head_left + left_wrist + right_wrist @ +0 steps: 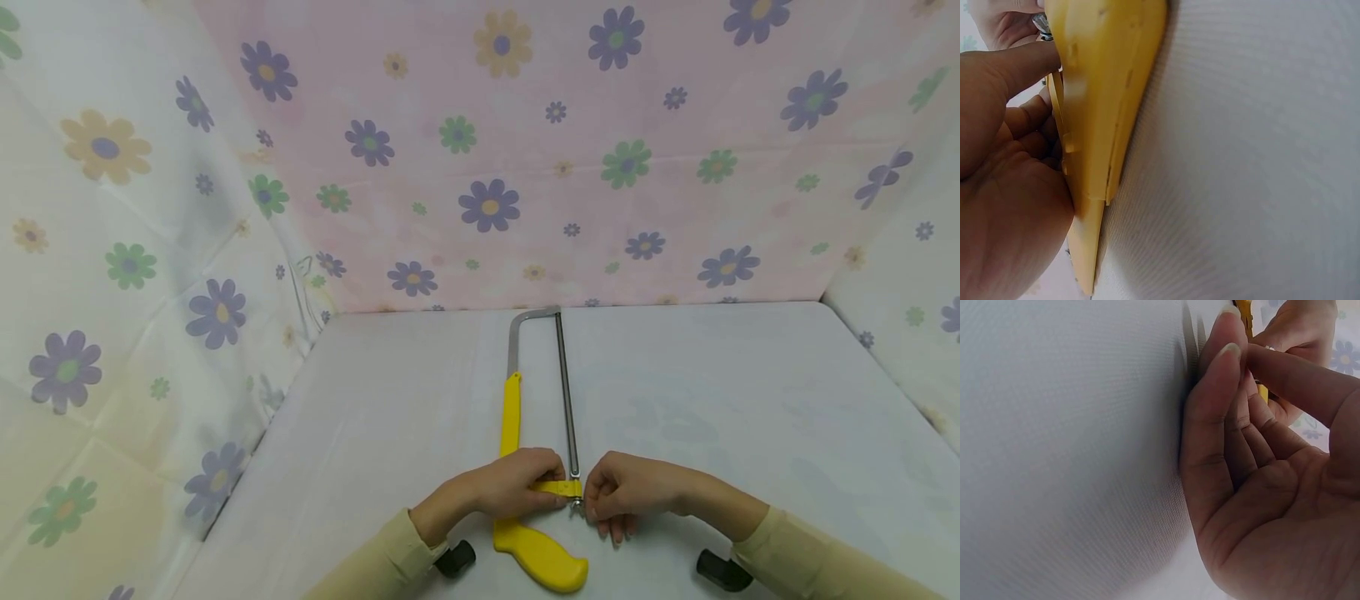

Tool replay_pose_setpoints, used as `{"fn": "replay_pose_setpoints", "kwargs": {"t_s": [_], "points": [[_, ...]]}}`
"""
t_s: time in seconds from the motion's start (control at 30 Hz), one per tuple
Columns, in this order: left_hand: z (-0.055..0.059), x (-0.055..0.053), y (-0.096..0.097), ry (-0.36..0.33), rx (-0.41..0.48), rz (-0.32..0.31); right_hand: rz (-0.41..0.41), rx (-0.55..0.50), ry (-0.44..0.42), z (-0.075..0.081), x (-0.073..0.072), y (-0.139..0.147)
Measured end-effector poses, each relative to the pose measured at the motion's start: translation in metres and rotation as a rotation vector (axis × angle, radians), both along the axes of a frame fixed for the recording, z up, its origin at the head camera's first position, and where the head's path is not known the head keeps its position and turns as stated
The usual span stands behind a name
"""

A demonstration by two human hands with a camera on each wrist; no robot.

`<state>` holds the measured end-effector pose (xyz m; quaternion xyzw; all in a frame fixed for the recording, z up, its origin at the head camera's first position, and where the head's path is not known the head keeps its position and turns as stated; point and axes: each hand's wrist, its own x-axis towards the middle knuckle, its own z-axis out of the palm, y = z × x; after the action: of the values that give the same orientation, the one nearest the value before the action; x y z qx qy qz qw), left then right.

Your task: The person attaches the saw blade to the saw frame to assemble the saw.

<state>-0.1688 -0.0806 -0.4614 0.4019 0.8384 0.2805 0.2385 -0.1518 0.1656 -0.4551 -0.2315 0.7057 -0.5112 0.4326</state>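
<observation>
A hacksaw [510, 417] with a yellow handle and grey metal bow lies flat on the white table, its dark blade [566, 392] on the right side. My left hand [517, 483] grips the yellow lower arm of its frame, thumb nearest me; the left wrist view shows the yellow handle [1104, 94] beside the palm. At the near end of the blade sits a small metal wing nut [576, 505]. My right hand [637, 487] has its thumb and forefinger pinched at that nut, with the other fingers curled down by the tabletop. In the right wrist view, the fingers hide the nut.
The white table [720, 383] spreads out around the saw. Flowered cloth [487, 167] hangs behind it and along both sides. A black wrist-worn piece shows under each forearm, one at the left sleeve [390, 550] and one at the right sleeve [810, 554].
</observation>
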Motion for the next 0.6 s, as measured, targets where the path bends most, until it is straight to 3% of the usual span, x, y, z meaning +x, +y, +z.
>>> {"fn": "replay_pose_setpoints", "kwargs": {"t_s": [0.6], "points": [[-0.004,-0.0018,-0.0005,0.011,0.002,-0.014,0.014,0.008,0.015,0.0025,0.0027,-0.0072]]}}
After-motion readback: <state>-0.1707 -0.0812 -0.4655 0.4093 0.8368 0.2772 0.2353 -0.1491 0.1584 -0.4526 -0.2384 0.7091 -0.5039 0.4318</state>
